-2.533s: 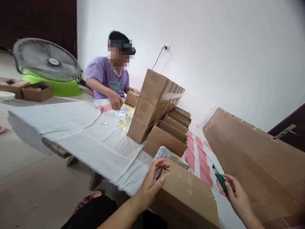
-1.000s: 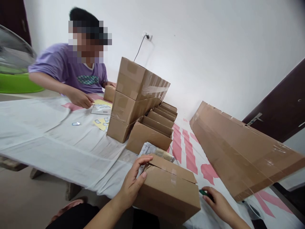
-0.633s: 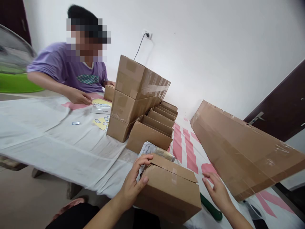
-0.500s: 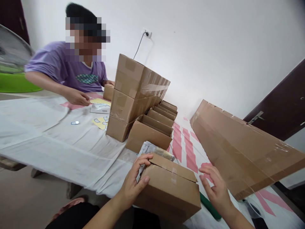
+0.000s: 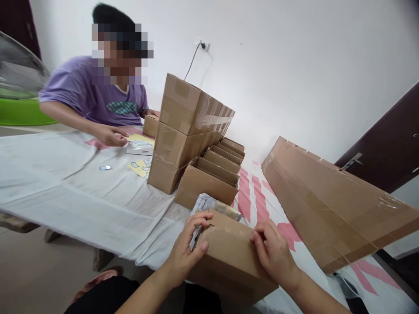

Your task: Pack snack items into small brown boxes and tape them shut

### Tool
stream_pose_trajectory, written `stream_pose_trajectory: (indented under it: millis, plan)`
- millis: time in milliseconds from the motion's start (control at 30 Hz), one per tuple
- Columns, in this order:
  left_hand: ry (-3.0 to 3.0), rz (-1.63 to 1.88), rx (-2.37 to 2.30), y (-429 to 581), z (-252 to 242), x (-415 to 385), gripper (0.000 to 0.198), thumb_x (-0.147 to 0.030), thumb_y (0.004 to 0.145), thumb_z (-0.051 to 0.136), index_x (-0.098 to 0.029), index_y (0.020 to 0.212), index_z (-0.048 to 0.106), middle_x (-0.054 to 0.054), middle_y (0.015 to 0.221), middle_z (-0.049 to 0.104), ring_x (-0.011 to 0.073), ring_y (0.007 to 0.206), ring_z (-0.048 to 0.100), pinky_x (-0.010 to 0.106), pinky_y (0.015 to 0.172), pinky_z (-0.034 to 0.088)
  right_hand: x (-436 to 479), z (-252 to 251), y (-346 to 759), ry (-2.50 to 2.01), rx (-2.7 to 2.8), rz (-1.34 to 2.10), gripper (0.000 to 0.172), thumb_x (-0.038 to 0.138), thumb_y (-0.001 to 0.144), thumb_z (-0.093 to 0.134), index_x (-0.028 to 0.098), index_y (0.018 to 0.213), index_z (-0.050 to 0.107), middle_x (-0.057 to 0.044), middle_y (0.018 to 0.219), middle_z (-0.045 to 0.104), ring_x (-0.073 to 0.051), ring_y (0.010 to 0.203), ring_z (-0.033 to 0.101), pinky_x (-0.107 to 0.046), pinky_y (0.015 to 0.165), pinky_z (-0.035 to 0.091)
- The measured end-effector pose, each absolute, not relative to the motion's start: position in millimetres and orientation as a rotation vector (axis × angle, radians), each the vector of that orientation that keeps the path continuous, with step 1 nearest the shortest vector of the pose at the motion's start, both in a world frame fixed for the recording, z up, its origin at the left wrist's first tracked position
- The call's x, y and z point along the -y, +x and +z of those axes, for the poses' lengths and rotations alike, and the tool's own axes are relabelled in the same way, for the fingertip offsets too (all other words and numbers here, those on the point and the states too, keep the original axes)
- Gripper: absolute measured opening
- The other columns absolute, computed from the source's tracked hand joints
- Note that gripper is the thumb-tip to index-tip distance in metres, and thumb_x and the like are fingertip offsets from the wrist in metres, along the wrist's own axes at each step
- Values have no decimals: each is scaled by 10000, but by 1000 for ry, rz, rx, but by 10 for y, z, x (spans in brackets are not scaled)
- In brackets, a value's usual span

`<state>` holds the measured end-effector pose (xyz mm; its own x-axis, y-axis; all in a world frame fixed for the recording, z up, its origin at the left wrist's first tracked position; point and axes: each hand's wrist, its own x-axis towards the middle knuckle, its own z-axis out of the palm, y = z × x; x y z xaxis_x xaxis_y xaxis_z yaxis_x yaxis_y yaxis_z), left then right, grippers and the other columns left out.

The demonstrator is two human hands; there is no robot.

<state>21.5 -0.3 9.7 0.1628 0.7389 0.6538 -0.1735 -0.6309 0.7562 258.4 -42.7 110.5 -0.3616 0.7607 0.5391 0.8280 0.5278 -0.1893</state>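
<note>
A cardboard box (image 5: 229, 257), its top flaps folded together, stands at the near edge of the cloth-covered table. My left hand (image 5: 191, 246) holds it by the left end, fingers over the far top corner and thumb on top. Over the right part of the lid is my right hand (image 5: 275, 250), closed, with thumb and forefinger pinched near the top seam. Whether a flap edge or tape is between those fingertips is hidden. Just behind the box lies a grey-white printed packet (image 5: 209, 203), partly covered by it.
Sealed boxes are stacked (image 5: 181, 104) beside a row of open cartons (image 5: 206, 179). A large cardboard sheet (image 5: 327, 205) leans at the right, near a clear plastic cup (image 5: 347, 283). Across the table a person in a purple shirt (image 5: 85, 87) handles small items by yellow paper (image 5: 139, 166).
My right hand has moved left from beside the box onto its lid, and its fingers have closed. The seam gap on top looks narrower. My left hand keeps its hold.
</note>
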Motion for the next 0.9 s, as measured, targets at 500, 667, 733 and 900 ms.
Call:
stream_pose_trajectory:
  millis: [500,667,733,900]
  plan:
    - [1695,1560,-581,231,58,1,245,-373,917,463,-259,1133,449,104,1333,451,282,1299,375,483,1076,266,785,724,3846,-1408,2078,-676,98,226,942,459,206,951,555,-87,916,635,-212,865,625,-333,744,518]
    - [1679,1569,-598,242,62,-16,253,-383,912,472,-245,1123,462,118,1324,462,293,1306,370,495,1076,275,1134,207,4062,-1412,2329,-662,135,150,921,446,207,934,568,-67,885,650,-194,781,640,-306,672,548]
    - [1669,1569,-607,245,65,-21,254,-386,909,481,-241,1117,474,120,1322,470,299,1305,375,498,1074,282,1274,13,4017,-1396,2454,-534,179,110,904,427,213,900,573,-52,854,654,-186,740,638,-292,634,554]
    - [1652,1581,-608,251,63,-4,265,-396,903,496,-234,1113,491,125,1312,491,307,1297,393,504,1074,293,1481,-177,3924,-1442,2514,-304,208,107,824,525,210,997,578,-69,961,666,-214,876,651,-314,758,579]
